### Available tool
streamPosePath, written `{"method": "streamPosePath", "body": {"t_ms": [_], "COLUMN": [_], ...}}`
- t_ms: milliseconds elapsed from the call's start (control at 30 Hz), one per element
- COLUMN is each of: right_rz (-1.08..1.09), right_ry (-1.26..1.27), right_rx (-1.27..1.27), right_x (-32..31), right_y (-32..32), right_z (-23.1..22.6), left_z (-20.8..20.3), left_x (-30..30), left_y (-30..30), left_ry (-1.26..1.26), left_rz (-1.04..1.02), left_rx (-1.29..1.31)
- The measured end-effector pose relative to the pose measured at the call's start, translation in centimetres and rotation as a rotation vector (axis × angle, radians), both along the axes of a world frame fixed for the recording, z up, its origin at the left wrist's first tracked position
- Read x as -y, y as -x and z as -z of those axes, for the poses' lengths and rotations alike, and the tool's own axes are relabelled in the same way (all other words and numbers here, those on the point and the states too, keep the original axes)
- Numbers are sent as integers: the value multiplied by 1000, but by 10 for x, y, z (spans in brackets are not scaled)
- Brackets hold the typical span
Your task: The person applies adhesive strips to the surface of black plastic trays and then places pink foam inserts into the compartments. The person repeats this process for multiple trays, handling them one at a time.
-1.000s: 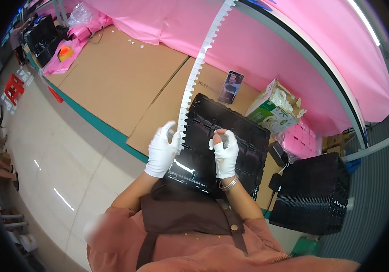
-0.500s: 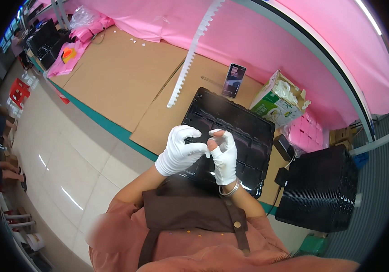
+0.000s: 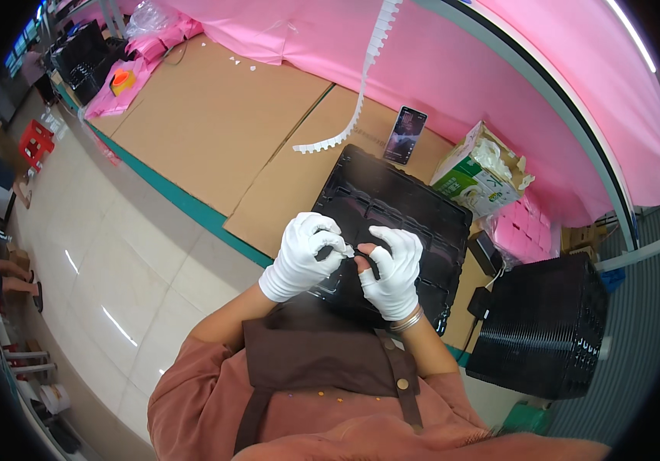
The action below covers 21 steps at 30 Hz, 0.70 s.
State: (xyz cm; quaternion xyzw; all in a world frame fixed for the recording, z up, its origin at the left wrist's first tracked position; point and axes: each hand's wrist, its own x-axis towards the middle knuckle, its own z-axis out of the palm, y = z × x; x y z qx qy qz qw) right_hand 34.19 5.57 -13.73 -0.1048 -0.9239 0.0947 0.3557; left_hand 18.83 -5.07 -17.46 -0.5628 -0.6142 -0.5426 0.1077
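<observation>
My left hand, in a white glove, pinches a small whitish piece between thumb and forefinger; its exact kind is too small to tell. Just to its right is my right hand, also gloved, with bare thumb and forefinger tips. Those tips are curled toward the piece, with a narrow gap between them, and I see nothing in them. Both hands are above a black plastic tray with moulded compartments. Parts of the tray are hidden under my hands.
A white toothed strip hangs over the cardboard-covered table. Beyond the tray stand a phone and an open green-white carton. At right are pink packs, a black adapter and stacked black trays.
My right hand has moved slightly right, away from the left, and its fingers have turned. My left fingers have closed to a pinch. The hanging strip's lower end has swung and curled.
</observation>
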Motion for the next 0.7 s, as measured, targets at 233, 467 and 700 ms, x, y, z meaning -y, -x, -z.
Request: {"method": "streamPosePath", "body": {"t_ms": [233, 467, 700], "right_rz": [-90, -104, -7], "right_ry": [-114, 103, 540], "right_rx": [-14, -120, 335], "right_x": [-4, -49, -167], "right_y": [6, 42, 116], "right_z": [12, 18, 73], "left_z": [8, 29, 59], "left_x": [4, 24, 35], "left_y": [-1, 1, 26], "left_ry": [60, 203, 248], "left_rz": [50, 101, -163], "left_rx": [57, 563, 904]}}
